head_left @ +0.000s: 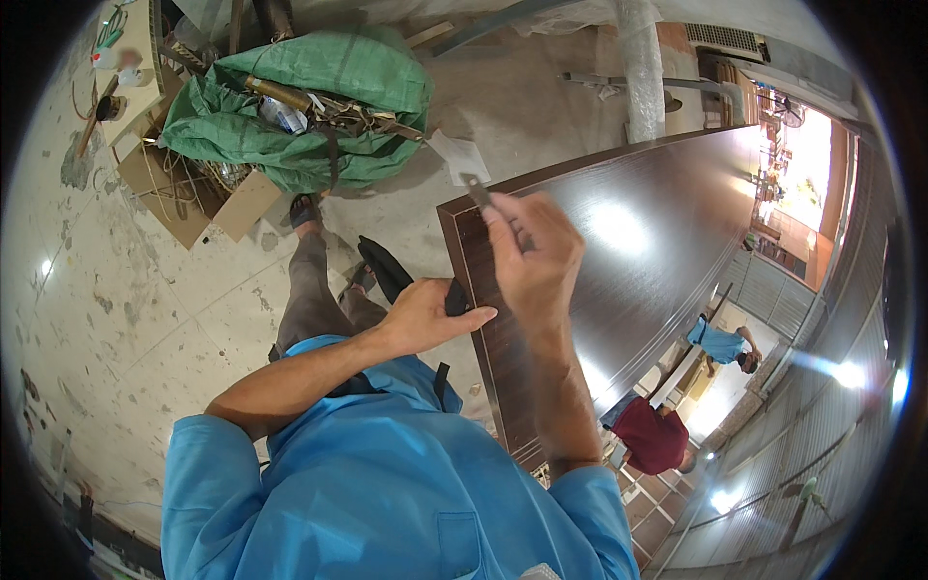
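A large dark brown wood-grain panel (599, 222) stands tilted in front of me, its near end and edge toward my body. My right hand (535, 246) is closed round a narrow, flat, dark tool (478, 192) above the panel's near left corner; its exact kind does not show. At the near edge is my left hand (430, 317), its thumb stretched onto the edge. Its fingers curl round a long black object (385, 269) that shows on both sides of the hand; I cannot make out its kind.
A green woven sack (290, 155) full of scraps lies open on the floor at the far left, with cardboard (242, 205) beside it. A plastic-wrapped post (640, 72) stands behind the panel. Two people, in a maroon shirt (650, 435) and a blue shirt (720, 340), are off to the right.
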Demonstrator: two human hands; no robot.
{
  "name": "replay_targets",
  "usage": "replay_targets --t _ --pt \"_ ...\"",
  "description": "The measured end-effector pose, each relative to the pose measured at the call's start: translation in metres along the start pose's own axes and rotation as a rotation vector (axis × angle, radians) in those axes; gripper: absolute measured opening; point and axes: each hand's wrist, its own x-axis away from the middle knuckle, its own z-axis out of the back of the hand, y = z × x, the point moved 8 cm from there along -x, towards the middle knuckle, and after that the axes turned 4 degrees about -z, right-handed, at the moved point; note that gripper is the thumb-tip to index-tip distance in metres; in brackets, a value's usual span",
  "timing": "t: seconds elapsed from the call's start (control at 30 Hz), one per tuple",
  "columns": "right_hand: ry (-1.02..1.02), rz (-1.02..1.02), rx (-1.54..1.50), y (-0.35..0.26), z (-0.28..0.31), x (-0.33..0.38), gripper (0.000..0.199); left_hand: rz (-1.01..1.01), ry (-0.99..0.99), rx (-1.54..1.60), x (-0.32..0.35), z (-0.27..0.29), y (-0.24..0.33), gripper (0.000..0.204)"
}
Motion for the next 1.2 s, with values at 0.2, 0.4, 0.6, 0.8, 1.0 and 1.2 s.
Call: replay_targets --t 0.2,0.4,0.6,0.8,1.0,1.2 --pt "-0.042 -0.125 -0.088 0.006 0.0 -0.005 0.013 0.031 -0.046 -0.087 -0.001 0.002 0.006 0.06" --pt "0.003 -0.179 -0.121 0.003 -0.002 -0.001 0.013 0.083 -0.064 -0.08 -0.001 0.005 0.01 0.06" --pt "-0.145 -0.134 -0.125 0.0 -0.004 -0.007 0.01 0.059 -0.079 -0.178 0.0 0.003 0.002 0.059" --pt "-0.036 -0.187 -0.092 0.01 0.006 -0.007 0.01 0.058 -0.031 -0.117 -0.002 0.003 0.002 0.067" --pt "-0.037 -0.136 -0.051 0.015 0.011 -0.019 0.011 0.14 -0.107 -0.15 0.001 -0.001 -0.007 0.067" --pt "-0.228 -0.036 -0.172 0.002 0.004 -0.026 0.011 0.076 -0.044 -0.125 -0.001 -0.002 -0.005 0.064"
